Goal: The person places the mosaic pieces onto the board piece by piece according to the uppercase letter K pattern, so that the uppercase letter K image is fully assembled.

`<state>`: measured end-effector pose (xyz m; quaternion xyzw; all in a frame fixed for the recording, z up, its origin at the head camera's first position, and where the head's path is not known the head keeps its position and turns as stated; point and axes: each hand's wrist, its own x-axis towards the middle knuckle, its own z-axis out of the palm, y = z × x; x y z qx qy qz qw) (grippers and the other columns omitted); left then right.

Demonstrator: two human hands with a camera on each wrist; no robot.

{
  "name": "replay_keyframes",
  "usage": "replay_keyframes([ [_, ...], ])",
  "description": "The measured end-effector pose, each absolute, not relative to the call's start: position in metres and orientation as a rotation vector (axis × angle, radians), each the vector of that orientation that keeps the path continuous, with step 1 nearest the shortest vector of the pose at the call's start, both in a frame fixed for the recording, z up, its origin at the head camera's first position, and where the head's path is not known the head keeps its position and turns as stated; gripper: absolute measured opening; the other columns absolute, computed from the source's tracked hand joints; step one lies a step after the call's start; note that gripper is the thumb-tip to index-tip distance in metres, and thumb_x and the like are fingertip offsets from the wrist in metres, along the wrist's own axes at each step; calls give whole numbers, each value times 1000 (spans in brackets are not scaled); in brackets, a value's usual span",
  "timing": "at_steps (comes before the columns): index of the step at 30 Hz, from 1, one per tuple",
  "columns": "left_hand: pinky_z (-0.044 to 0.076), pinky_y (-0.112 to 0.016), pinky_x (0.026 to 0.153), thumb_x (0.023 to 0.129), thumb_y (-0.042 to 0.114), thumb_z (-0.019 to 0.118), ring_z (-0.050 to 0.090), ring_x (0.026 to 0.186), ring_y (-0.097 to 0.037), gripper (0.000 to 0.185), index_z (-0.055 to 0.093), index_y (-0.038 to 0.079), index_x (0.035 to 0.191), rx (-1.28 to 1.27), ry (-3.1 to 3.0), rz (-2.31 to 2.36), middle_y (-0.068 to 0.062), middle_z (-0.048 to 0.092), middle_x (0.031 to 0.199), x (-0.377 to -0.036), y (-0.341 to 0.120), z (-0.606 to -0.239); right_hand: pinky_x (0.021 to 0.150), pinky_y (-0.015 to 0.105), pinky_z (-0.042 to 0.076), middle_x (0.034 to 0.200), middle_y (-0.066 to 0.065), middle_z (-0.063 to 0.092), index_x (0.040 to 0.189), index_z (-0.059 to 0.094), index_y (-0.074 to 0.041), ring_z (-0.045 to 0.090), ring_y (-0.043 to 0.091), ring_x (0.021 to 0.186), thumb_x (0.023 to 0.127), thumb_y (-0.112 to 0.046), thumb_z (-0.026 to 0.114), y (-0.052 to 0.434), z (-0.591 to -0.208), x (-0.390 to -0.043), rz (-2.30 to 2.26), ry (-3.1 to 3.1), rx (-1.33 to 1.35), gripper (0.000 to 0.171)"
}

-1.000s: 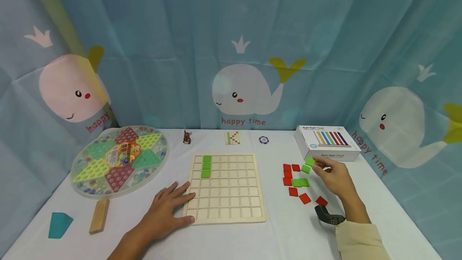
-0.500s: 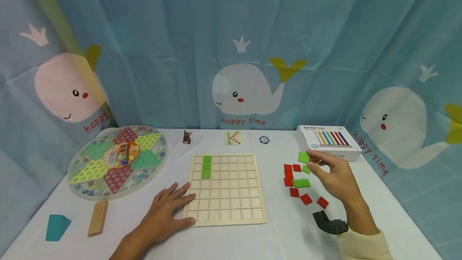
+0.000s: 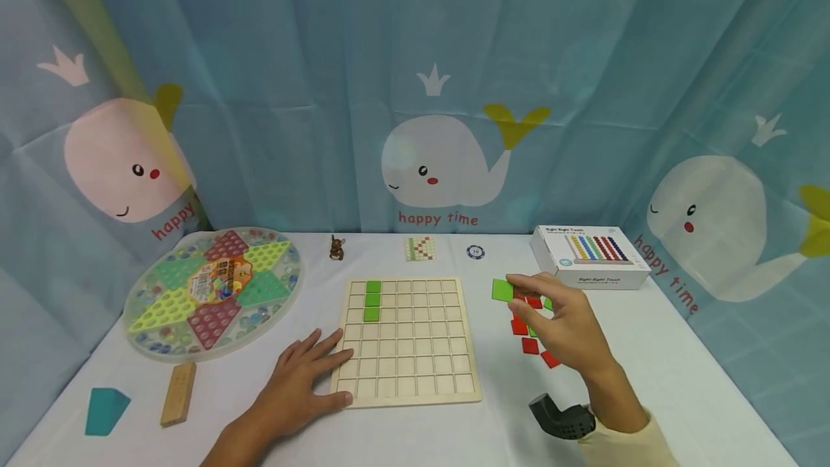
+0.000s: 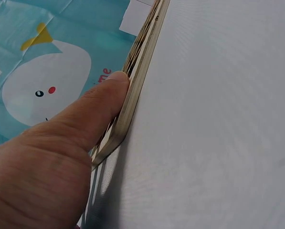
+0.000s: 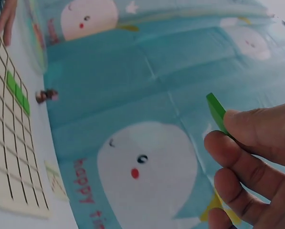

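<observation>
Centrally, board [image 3: 415,346] touched along left edge by left hand [image 3: 298,382], fingers spread; three green squares [image 3: 372,300] set near far left corner. Beyond right edge, green tile [image 3: 502,290] pinched by right hand [image 3: 563,321]; red tiles [image 3: 519,326] partly hidden.

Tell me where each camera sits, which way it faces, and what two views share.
Head: worn on the head, facing forward and down at the grid board; left hand and right hand show.
Left wrist: looks from that wrist along the board's edge toward the curtain; left thumb shows up close.
Right wrist: looks from that wrist past the pinched green tile to the curtain; right fingers show close, left hand small at upper left.
Shared: head and right wrist show that tile and the brown figurine.
</observation>
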<state>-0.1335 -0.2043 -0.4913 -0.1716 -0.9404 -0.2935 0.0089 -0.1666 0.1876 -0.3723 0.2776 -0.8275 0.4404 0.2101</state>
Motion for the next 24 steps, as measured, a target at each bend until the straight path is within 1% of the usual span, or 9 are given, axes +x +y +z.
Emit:
replay_keyframes([
  [3,11,-58,107,74,62,72,21,140,-37,69,65,20,129,-539,-2937,-912,0,40,149,-134,-204,-491,76,19,47,97,1,66,117,68,-1,57,17,89,80,8,73,176,-374,-171,1269,-2281,810,38],
  [5,10,-59,106,75,63,71,21,141,-37,69,64,21,129,-537,-2938,-922,0,40,149,-133,-204,-490,76,20,48,97,1,66,117,68,0,57,19,90,80,9,73,168,-376,-174,1302,-2274,828,38],
  [8,10,-59,106,74,63,71,21,141,-37,70,64,21,130,-532,-2942,-929,1,40,149,-133,-204,-489,77,25,48,95,3,66,117,67,0,57,22,91,81,7,73,154,-382,-181,1332,-2274,845,37],
  [10,10,-58,107,74,63,71,20,141,-36,70,64,22,130,-526,-2950,-932,1,39,150,-134,-203,-489,79,31,47,94,2,66,117,67,0,57,23,91,82,4,73,144,-386,-186,1340,-2285,844,36],
  [17,10,-58,107,73,63,72,20,141,-36,70,64,22,129,-510,-2979,-914,1,39,150,-133,-202,-490,80,44,48,93,-3,65,117,68,-3,58,18,92,87,-8,72,111,-401,-199,1423,-2336,882,31],
  [20,10,-58,107,73,62,72,20,141,-36,70,65,21,129,-513,-2975,-914,0,40,150,-133,-202,-489,77,44,48,93,-2,66,117,68,-2,58,17,91,87,-8,72,98,-410,-202,1458,-2345,901,30],
  [24,10,-59,107,74,62,72,21,141,-37,69,65,20,128,-516,-2970,-900,0,41,149,-133,-202,-489,75,38,49,96,-2,67,116,69,-3,59,14,89,88,-8,71,81,-423,-206,1459,-2409,889,29],
])
